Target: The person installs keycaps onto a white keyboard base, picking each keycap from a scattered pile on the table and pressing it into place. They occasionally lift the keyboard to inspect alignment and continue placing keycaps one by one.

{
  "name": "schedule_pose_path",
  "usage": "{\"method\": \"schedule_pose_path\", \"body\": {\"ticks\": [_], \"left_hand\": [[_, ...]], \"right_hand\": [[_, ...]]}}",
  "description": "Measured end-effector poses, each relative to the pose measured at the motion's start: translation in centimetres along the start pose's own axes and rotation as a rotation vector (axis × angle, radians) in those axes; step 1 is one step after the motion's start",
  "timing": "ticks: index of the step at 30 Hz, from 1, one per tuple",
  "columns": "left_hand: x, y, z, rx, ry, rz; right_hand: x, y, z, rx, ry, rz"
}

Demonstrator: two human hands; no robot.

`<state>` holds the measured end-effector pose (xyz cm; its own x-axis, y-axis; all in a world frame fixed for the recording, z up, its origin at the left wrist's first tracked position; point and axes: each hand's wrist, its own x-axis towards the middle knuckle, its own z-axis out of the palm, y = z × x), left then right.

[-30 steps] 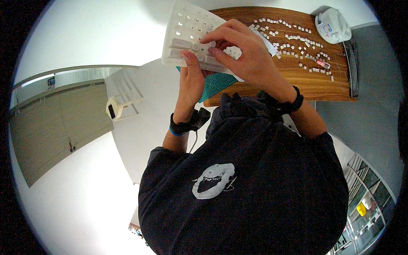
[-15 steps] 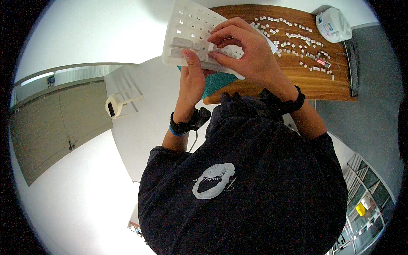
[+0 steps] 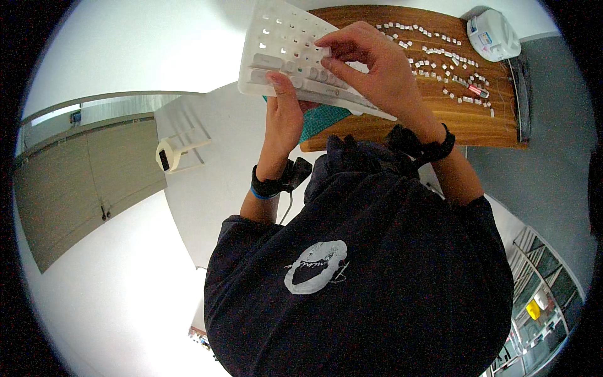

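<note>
A white keyboard is held up tilted over the table's left end. Its upper rows are bare sockets, while keycaps sit in the rows nearest me. My left hand grips its near left edge, thumb on top beside a long key and fingers hidden underneath. Above the sockets, my right hand pinches a small white keycap between thumb and fingertips. Loose white keycaps lie in rows across the brown wooden table.
A green mat shows below the keyboard. Among the loose keycaps lies a red-and-white tool. A white plastic container stands at the table's far right corner, by a dark strip. A cream chair is off to the left.
My right hand has lifted off the key rows and moved slightly up and right; a small keycap now shows in its fingertips. My left hand and the keyboard have hardly moved.
</note>
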<state>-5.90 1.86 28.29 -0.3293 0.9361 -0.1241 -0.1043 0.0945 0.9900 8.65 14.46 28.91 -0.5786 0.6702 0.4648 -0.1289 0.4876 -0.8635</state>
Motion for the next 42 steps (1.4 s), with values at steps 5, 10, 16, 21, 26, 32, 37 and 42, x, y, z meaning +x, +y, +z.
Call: {"method": "schedule_pose_path", "body": {"ticks": [5, 10, 16, 21, 26, 32, 37, 42], "left_hand": [[0.3, -0.4, 0.0, -0.080, 0.049, -0.038], [0.2, 0.0, 0.7, -0.178, 0.134, -0.029], [-0.2, 0.0, 0.8, -0.209, 0.126, 0.037], [-0.6, -0.1, 0.0, -0.210, 0.060, -0.009], [-0.7, 0.0, -0.2, -0.227, 0.063, -0.010], [-1.0, -0.1, -0.1, -0.294, 0.070, -0.010], [-1.2, -0.2, -0.2, -0.327, 0.075, -0.002], [-1.5, 0.1, -0.3, -0.371, 0.071, 0.003]], "right_hand": [[0.0, -0.4, -0.9, 0.049, -0.058, 0.134], [-0.3, -0.1, -1.3, 0.073, -0.054, 0.180], [-0.6, 0.0, -0.9, 0.107, -0.063, 0.180], [-0.7, 0.0, -0.6, 0.056, -0.084, 0.172], [-0.5, -0.6, -0.3, 0.015, -0.072, 0.187], [-0.3, -0.5, -0.5, 0.017, -0.106, 0.204], [-0.1, -1.0, -0.2, -0.068, -0.146, 0.097], [-0.1, -0.8, 0.4, -0.039, -0.128, 0.096]]}}
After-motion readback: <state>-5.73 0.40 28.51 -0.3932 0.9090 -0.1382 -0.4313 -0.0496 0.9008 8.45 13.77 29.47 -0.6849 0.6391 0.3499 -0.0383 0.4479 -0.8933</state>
